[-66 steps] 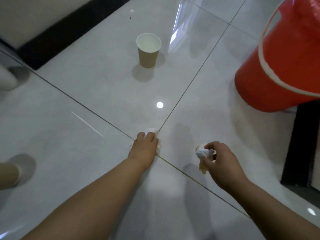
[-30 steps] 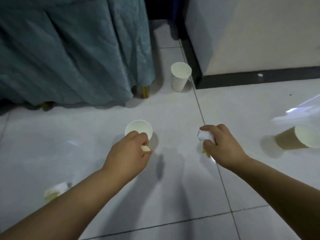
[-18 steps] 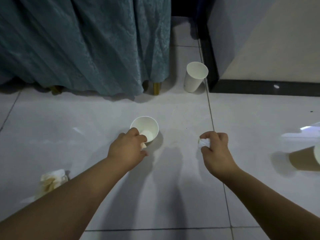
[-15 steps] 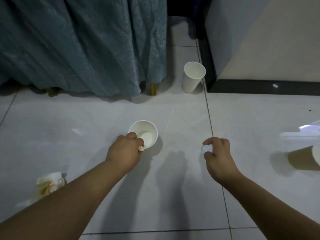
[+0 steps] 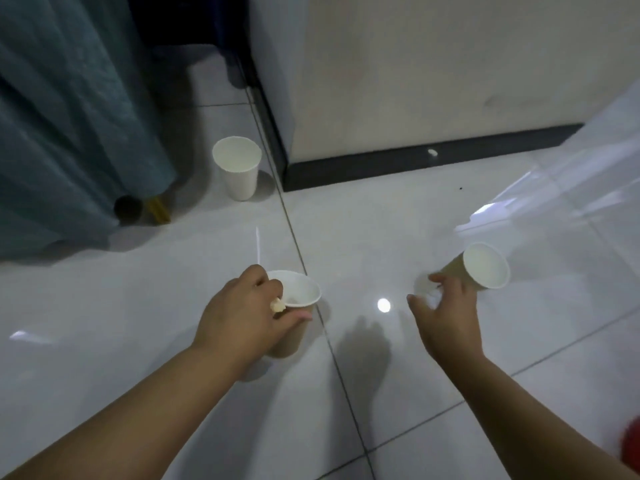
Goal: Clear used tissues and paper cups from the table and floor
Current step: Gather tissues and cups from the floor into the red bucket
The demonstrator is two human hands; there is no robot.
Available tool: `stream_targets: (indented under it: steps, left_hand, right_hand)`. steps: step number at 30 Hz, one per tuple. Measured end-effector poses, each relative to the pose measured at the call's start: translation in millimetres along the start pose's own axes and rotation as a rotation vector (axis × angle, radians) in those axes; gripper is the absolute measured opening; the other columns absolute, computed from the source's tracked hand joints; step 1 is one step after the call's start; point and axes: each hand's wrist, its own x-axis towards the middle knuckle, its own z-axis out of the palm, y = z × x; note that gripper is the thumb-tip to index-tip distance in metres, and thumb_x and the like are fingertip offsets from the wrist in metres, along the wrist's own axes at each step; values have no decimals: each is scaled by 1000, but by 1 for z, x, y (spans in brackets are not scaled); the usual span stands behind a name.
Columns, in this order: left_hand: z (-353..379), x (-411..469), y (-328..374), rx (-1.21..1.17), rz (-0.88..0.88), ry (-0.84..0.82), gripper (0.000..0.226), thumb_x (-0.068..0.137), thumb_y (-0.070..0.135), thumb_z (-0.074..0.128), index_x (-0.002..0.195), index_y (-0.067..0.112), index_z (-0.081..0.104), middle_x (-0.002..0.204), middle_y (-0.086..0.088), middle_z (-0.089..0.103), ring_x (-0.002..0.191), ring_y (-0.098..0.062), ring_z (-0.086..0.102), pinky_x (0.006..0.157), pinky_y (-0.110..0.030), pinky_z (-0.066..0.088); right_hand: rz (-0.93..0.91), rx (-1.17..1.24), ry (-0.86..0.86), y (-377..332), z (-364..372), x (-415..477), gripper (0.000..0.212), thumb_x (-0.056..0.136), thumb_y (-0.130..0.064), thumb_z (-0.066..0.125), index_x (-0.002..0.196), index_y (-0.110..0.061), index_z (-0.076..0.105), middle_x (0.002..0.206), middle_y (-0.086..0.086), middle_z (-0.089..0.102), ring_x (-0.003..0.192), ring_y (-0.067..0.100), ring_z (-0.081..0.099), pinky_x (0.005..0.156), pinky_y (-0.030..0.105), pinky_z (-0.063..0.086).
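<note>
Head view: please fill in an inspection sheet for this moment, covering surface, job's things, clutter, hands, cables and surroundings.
Surface: glossy pale tiled floor, with light reflections.
Job's things: held paper cup in the left hand, a tissue scrap at its rim; brown paper cup on the floor by the right hand; white paper cup upright near the cloth.
Clutter: nothing seen.
Hands: left hand grips the held paper cup; right hand is at the brown paper cup, with a pale blur at its fingertips, grip unclear.
Cables: nothing seen.
Surroundings: teal cloth, gold leg, dark skirting, blurred red object at the lower right edge.
</note>
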Motion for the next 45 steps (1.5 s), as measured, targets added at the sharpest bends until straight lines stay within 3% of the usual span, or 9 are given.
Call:
stream_targets:
  steps: [6,10,14,19,23,26,30,39,45]
  left_hand:
    - [29,30,52,-144,57,-25,46,70,56,71,94,17,65,146,1,26,115,-26,50,88,-30,50]
    - [45,47,71,-202,37,-62,47,67,50,76,96,15,65,152,-3,26,127,-26,42,96,-30,42]
    - [56,52,73,-217,50,-50,45,63,50,79,83,15,60,120,0,55,104,-23,53,78,-27,43]
    - [64,42,54,-350,53,-32,49,52,40,88,72,21,48,96,14,52,90,-13,47,65,-23,42]
    - [75,32,36,-486,-34,-48,68,46,41,91,96,33,45,99,10,57,89,-13,53,63,-17,40]
    - [78,30,26,-588,-61,-65,105,45,39,92,133,35,35,119,11,55,100,-6,52,73,-12,39]
    - [81,25,13,-616,-79,-87,113,43,44,91,138,38,29,124,12,52,106,-8,51,81,-17,39]
    - [79,4,-18,-440,-42,-188,81,63,39,84,132,33,41,115,23,51,107,-9,50,84,-22,39]
    - [64,-11,-41,-377,-45,-137,41,79,20,69,119,23,58,110,5,63,100,-15,58,83,-25,45]
  right_hand:
    - [112,-102,205,45,-28,51,55,86,-27,65,134,-12,42,138,11,30,116,38,47,94,46,48]
    - [208,-149,111,65,-28,78,44,91,-30,58,131,-13,48,141,10,26,120,37,41,96,45,44]
    - [198,-91,45,75,-21,87,22,95,-25,50,106,-11,62,133,14,36,119,39,42,97,45,44]
    - [-19,96,68,51,-12,62,12,97,-25,48,96,-19,58,125,8,43,106,16,47,85,22,38]
    - [-143,245,38,24,-6,26,12,96,-29,47,94,-21,56,109,2,53,89,1,46,70,-1,36]
    - [-401,305,90,8,-7,3,7,92,-33,48,91,-28,52,106,-3,53,99,-5,48,78,0,38]
    - [-631,205,2,-1,-6,-14,9,90,-33,49,93,-26,51,116,1,48,103,0,47,77,3,42]
    - [-650,-164,-335,-7,16,-46,41,78,-29,75,115,-24,58,140,8,39,101,28,62,76,18,48]
    - [-424,-206,-417,-29,25,-66,100,67,-58,73,146,-35,16,151,-4,8,127,17,41,98,26,44]
